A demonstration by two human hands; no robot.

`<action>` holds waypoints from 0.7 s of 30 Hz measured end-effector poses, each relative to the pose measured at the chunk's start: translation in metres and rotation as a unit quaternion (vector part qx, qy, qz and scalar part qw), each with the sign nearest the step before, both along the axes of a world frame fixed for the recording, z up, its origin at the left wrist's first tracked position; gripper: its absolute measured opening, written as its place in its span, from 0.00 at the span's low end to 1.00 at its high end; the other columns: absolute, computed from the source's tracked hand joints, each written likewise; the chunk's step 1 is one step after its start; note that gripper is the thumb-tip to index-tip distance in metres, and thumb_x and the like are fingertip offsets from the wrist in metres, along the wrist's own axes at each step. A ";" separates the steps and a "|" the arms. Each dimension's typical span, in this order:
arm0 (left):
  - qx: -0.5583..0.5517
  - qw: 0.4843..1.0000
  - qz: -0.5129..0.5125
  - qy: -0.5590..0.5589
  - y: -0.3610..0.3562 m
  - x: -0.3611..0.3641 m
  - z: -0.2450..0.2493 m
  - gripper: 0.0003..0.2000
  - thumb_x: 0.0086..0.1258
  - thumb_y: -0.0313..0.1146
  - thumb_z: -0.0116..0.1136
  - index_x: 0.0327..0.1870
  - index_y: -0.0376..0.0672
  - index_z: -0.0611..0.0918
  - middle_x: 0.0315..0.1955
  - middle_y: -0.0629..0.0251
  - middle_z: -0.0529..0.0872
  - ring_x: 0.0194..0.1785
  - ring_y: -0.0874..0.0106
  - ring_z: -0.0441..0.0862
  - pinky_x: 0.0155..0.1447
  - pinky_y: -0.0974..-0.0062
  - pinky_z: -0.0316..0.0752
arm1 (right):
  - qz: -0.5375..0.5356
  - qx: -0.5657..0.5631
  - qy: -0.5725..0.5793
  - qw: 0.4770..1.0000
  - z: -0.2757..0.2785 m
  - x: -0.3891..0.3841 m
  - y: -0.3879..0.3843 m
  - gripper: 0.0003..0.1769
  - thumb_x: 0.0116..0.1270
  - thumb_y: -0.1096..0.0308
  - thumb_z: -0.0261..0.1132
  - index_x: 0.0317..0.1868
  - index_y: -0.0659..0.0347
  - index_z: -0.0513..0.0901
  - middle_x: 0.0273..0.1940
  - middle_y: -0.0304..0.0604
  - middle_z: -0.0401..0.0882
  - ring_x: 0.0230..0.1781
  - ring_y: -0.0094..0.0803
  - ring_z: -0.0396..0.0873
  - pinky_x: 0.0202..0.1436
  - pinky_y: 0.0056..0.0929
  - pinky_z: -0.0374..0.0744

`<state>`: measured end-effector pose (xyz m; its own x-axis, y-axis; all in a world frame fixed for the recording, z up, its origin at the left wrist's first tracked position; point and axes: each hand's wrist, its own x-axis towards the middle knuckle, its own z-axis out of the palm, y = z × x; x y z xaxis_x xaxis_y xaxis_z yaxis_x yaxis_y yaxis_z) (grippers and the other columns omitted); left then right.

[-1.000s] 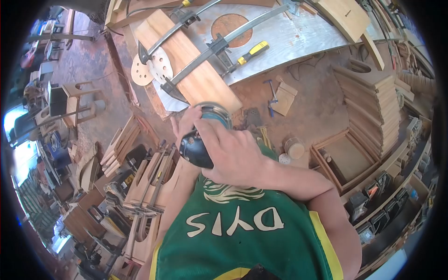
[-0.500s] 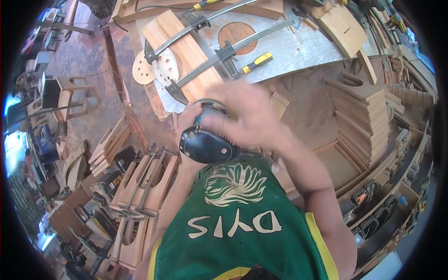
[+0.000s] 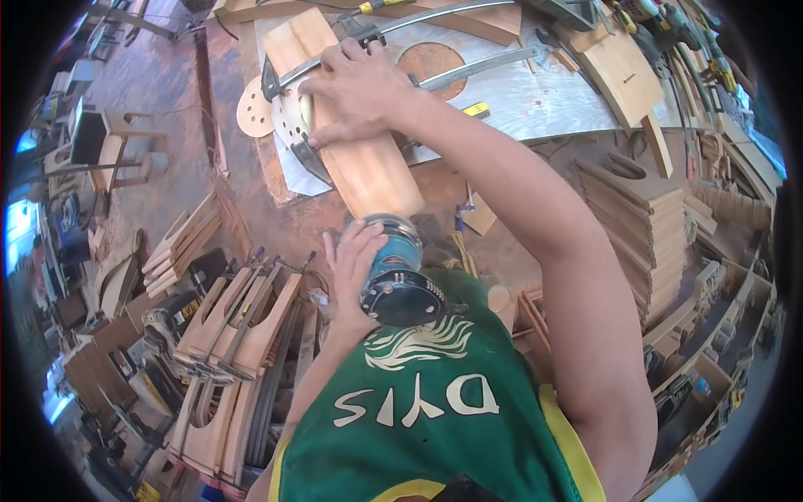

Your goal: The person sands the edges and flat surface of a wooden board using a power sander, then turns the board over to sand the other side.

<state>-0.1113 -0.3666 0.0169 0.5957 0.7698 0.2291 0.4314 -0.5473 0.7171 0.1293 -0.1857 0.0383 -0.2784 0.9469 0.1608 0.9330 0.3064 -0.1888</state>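
Observation:
My left hand [image 3: 355,259] is wrapped around a teal-and-black electric sander [image 3: 397,263], held against my front near the board's end. The sander's dark rounded end faces me. Reaching across the clamped wooden board [image 3: 376,171], my right hand [image 3: 360,92] has its fingers and thumb closed at a pale perforated sanding disc [image 3: 291,117], whose edge curls up. Another tan sanding disc [image 3: 253,109] lies beside it. Bar clamps [image 3: 477,71] cross the board; my right hand and forearm partly hide them.
A yellow-handled tool [image 3: 477,110] lies on the grey worktop [image 3: 552,109]. Stacked wooden panels [image 3: 631,226] stand at right, with a shelf of tools behind. Clamped wooden pieces [image 3: 238,322] sit at lower left, and a stool [image 3: 117,151] stands at far left.
My right hand has left the sander and reached forward to the pale disc, whose edge now curls up. The sander has tilted and moved slightly towards me in my left hand.

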 end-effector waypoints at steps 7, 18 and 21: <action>0.088 0.993 0.054 -0.056 0.010 0.014 -0.018 0.40 0.63 0.41 0.84 0.74 0.39 0.75 0.69 0.52 0.81 0.76 0.54 0.77 0.83 0.45 0.65 | -0.005 0.007 0.027 1.000 -0.009 0.002 0.000 0.47 0.60 0.19 0.67 0.73 0.38 0.84 0.66 0.52 0.77 0.70 0.50 0.71 0.68 0.55 0.69; 0.078 0.990 0.114 -0.039 0.013 -0.001 -0.002 0.44 0.65 0.43 0.82 0.79 0.36 0.70 0.71 0.51 0.78 0.74 0.56 0.77 0.77 0.53 0.73 | -0.003 -0.004 0.018 1.000 -0.005 0.001 0.003 0.48 0.60 0.18 0.67 0.72 0.40 0.84 0.66 0.52 0.76 0.72 0.50 0.69 0.67 0.53 0.71; 0.017 0.986 0.155 -0.059 0.020 0.008 0.002 0.42 0.65 0.38 0.81 0.78 0.37 0.70 0.71 0.51 0.78 0.73 0.56 0.77 0.77 0.53 0.73 | 0.007 -0.013 0.030 0.999 -0.007 0.002 0.005 0.49 0.59 0.16 0.67 0.72 0.39 0.85 0.66 0.52 0.76 0.72 0.51 0.70 0.68 0.55 0.71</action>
<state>-0.1031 -0.3461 0.0185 0.3001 0.9019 0.3108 0.4967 -0.4259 0.7563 0.1315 -0.1809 0.0316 -0.2822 0.9472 0.1519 0.9157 0.3132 -0.2518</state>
